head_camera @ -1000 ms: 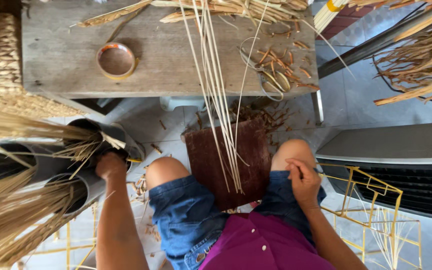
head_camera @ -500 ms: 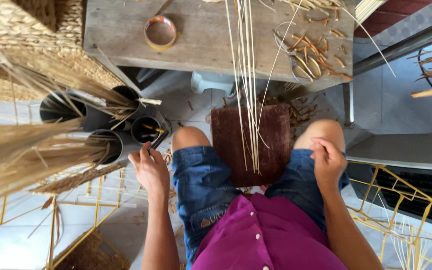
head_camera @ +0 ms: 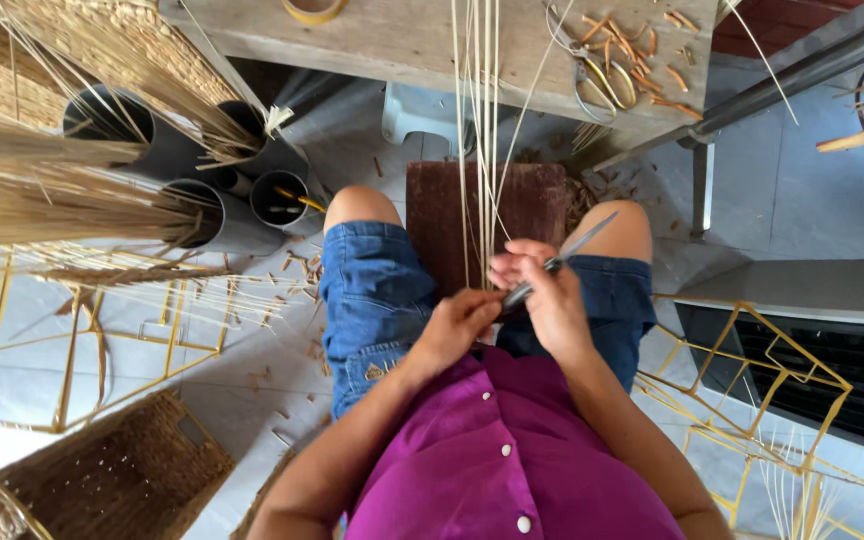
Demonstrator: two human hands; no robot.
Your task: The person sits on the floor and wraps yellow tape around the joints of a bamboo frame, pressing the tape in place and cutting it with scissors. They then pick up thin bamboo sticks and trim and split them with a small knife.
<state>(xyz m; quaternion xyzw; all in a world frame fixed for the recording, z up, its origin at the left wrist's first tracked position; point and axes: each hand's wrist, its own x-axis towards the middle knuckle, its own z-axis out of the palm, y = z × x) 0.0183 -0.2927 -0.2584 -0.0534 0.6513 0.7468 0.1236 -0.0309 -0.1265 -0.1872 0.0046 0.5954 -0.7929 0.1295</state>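
Hands meet over the lap, just in front of a dark brown wooden board that lies across the person's knees. The left hand is curled shut in a pinch on the near ends of a bundle of long, thin, pale straw-coloured reed strips. The right hand has its grip wrapped shut round the handle of a slim knife with a silver blade, whose tip points up and to the right, away from the body.

The strips run from the hands across the board and over the front edge of the weathered grey wooden desk, going out of view at the top. Near the desk's right edge lies a scatter of short orange-brown reed offcuts; more of them litter the tiled floor beside the left knee.

Judging by those offcuts, a fair amount of trimming is already done. The strips in hand look full length, so this bundle seems at an early stage. Whether the blade touches a strip cannot be told.

To the left stand dark grey plastic tubes stuffed with dried reed stalks.
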